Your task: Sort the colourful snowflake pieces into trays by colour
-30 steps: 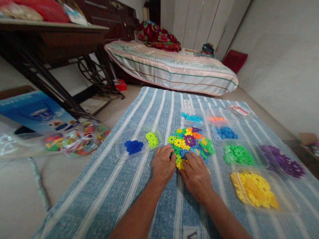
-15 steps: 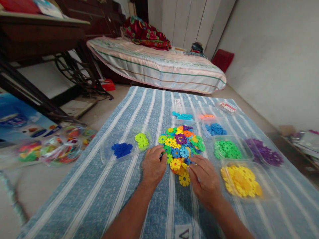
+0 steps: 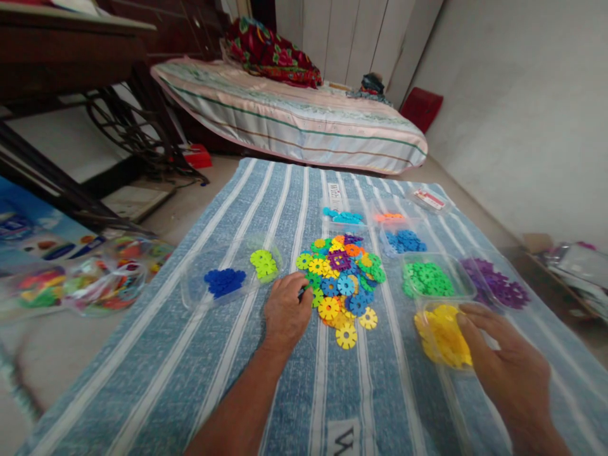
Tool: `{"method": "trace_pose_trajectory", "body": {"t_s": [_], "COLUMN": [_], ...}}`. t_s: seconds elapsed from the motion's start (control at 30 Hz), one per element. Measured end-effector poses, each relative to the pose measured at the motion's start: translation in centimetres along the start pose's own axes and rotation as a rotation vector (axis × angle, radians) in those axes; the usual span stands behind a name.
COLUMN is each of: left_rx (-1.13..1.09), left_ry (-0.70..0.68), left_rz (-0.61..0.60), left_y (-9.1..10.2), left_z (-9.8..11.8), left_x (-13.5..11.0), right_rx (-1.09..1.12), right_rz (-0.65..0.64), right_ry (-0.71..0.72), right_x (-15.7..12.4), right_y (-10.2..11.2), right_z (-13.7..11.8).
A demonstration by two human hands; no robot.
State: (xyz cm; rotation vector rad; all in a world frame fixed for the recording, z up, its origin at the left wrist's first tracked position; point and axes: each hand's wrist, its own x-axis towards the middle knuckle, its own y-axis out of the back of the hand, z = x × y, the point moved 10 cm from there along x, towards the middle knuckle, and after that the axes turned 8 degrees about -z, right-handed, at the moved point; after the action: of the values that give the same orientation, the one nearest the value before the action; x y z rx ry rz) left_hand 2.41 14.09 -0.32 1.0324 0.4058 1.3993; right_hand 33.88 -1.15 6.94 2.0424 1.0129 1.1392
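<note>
A mixed pile of slotted plastic discs (image 3: pixel 339 285) in many colours lies mid-table. At its left edge is my left hand (image 3: pixel 287 310), fingers curled; a small dark bit shows between them, too little to name. My right hand (image 3: pixel 510 361), smeared by motion, hovers at the clear tub of yellow discs (image 3: pixel 441 335), thumb and fingertips close together. Whatever they pinch blends into the yellow behind. Two loose yellow discs, one at the front (image 3: pixel 346 335) and one at the right (image 3: pixel 368 318), lie at the pile's near edge.
Clear tubs hold green discs (image 3: pixel 427 279), purple discs (image 3: pixel 496 282), blue discs (image 3: pixel 403 240), light blue discs (image 3: pixel 344 216) and orange discs (image 3: pixel 389 217). Leftward are dark blue discs (image 3: pixel 224 282) and lime discs (image 3: pixel 263 265). A bed (image 3: pixel 294 120) stands beyond the striped cloth (image 3: pixel 213 354).
My right hand has moved from the pile rightward to the yellow tub. A yellow disc now shows at the pile's right edge. My left hand stays by the pile; the view has shifted slightly.
</note>
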Motion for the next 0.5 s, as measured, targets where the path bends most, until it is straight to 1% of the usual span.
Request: {"method": "trace_pose_trajectory", "body": {"t_s": [0.1,0.17,0.23,0.27,0.33,0.4,0.43,0.5], "left_rx": [0.004,0.006,0.006,0.006,0.01,0.015,0.016,0.013], "left_ry": [-0.006,-0.008,-0.004,-0.002,0.003,0.002,0.002,-0.004], "left_rz": [-0.007,-0.012,-0.016,-0.017,-0.016,-0.013,-0.01,-0.008], "left_y": [0.0,-0.1,-0.1,-0.2,-0.2,-0.2,-0.2,-0.2], "left_z": [0.1,0.1,0.1,0.1,0.0,0.0,0.0,0.1], "left_x": [0.0,0.0,0.0,0.0,0.0,0.0,-0.1,-0.1], "right_rx": [-0.028,-0.099,-0.234,-0.298,-0.334,-0.226,-0.138,-0.021], "right_rz": [-0.043,-0.079,-0.1,-0.09,-0.045,-0.011,-0.02,-0.082], "right_ry": [-0.036,-0.025,0.014,0.037,0.104,0.208,0.275,0.384], "right_x": [-0.3,-0.2,0.0,0.1,0.2,-0.2,-0.6,-1.6], "right_y": [-0.4,-0.7,-0.8,-0.7,-0.8,-1.4,-2.2,-4.6], "right_z": [1.9,2.7,2.7,2.4,0.6,-2.5,-4.4,-8.2]}}
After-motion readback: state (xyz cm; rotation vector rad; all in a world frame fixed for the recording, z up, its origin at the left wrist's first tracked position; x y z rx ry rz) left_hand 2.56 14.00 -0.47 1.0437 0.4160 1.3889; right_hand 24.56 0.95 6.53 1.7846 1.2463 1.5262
